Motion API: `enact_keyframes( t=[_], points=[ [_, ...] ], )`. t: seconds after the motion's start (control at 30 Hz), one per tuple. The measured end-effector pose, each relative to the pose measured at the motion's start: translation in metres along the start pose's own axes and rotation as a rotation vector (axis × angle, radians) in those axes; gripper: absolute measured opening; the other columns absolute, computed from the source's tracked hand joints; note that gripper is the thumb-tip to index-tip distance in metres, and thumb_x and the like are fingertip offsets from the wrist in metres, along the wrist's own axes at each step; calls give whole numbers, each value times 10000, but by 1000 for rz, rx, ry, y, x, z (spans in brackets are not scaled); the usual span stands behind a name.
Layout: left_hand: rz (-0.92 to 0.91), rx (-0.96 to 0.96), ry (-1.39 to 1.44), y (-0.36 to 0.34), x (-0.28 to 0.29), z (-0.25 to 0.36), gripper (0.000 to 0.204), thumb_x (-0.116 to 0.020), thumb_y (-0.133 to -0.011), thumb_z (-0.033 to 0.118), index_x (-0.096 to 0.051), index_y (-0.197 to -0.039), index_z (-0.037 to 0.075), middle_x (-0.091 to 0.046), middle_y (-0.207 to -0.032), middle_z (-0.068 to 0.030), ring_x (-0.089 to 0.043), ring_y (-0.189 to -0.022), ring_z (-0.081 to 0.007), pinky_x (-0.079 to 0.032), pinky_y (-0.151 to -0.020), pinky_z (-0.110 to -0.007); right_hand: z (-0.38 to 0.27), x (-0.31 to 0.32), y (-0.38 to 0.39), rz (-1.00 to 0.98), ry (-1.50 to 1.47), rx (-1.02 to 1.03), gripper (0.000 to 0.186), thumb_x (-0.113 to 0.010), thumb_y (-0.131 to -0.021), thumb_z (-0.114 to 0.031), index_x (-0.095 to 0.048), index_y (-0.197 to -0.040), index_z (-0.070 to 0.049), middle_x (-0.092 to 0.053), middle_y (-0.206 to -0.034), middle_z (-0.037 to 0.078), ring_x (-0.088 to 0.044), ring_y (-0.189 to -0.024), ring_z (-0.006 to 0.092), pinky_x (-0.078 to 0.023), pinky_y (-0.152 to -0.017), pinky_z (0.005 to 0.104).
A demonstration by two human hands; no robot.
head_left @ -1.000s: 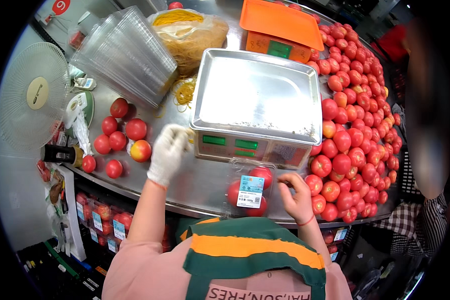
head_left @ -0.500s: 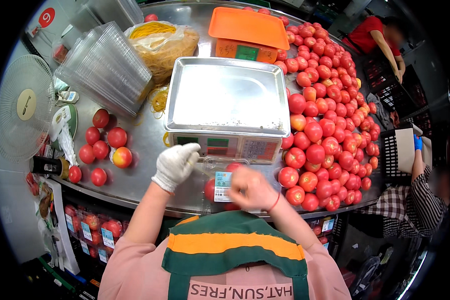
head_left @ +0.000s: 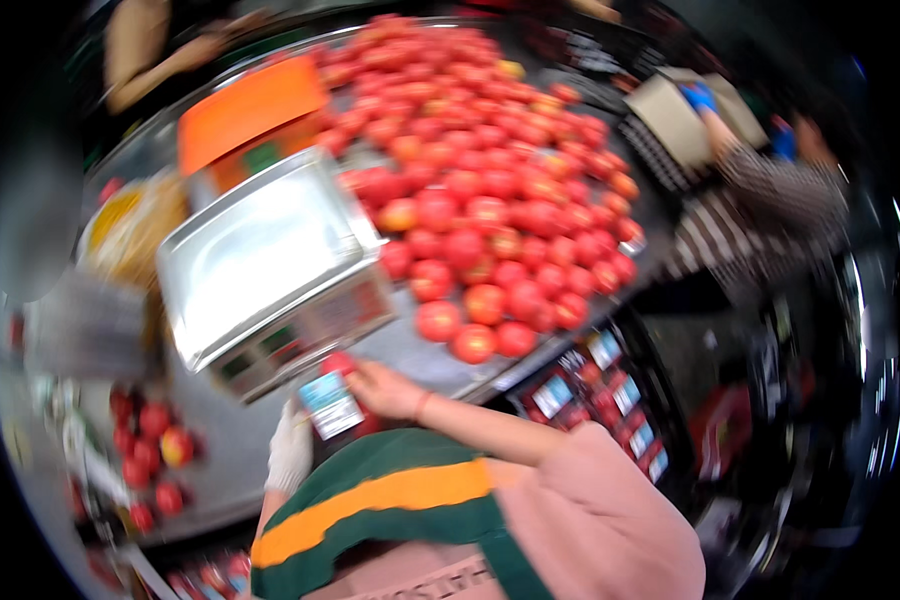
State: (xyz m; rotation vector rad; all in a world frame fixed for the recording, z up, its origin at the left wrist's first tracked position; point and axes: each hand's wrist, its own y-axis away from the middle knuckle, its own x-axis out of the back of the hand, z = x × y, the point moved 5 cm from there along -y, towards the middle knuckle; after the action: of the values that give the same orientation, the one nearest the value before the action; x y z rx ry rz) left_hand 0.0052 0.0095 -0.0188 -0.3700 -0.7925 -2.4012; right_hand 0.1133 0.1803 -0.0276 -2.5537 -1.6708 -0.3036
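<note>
A clear pack of tomatoes (head_left: 332, 404) with a blue and white label is between my two hands, close to my apron at the table's front edge. My left hand (head_left: 289, 452), in a white glove, is at the pack's left side with its fingers partly hidden. On the right side, my bare right hand (head_left: 382, 389) grips the pack, a red cord round its wrist. Just beyond them stands a scale (head_left: 260, 250) with a bare steel pan. Motion blurs the whole picture.
A large heap of loose tomatoes (head_left: 490, 210) covers the table right of the scale. An orange scale (head_left: 250, 120) and a bag of yellow bands (head_left: 135, 225) stand behind. Several tomatoes (head_left: 150, 450) lie left. Labelled packs (head_left: 600, 390) sit below at right. Co-workers are at the far edge and right.
My view has turned to the right. The pack has come off the table by the scale and nearer my body. My left hand has come down from the scale to the pack's side.
</note>
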Motion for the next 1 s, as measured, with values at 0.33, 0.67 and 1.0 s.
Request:
enact_keyframes(
  t=[0.33,0.67,1.0],
  points=[
    [-387,-244,514,27,-51,161,709,-541,-855,129,-146,-1443,151,-389,-1353,-188,-520,-1120,-309,-483,-882,-427,-8,34,42,169,-815,73,751,-625,-829,-195,-197,-1425,-33,-571,-1122,93,-560,-978,136,-443,-876,303],
    [-647,-162,37,9,-82,103,459,-477,-882,26,-395,-1331,-28,-542,-1165,-144,-545,-1013,-183,-428,-891,-278,74,174,360,998,-1005,-79,601,-622,-807,-195,-386,-1327,-6,-558,-1199,129,-574,-1049,235,-463,-901,354],
    [-385,187,220,-12,-65,29,332,-567,-876,164,-564,-1158,-12,-610,-807,-27,-539,-630,-76,-434,-555,-199,130,119,684,1744,-603,-875,423,-618,-841,-219,-525,-1205,-25,-605,-1115,125,-609,-964,246,-491,-819,399]
  ],
)
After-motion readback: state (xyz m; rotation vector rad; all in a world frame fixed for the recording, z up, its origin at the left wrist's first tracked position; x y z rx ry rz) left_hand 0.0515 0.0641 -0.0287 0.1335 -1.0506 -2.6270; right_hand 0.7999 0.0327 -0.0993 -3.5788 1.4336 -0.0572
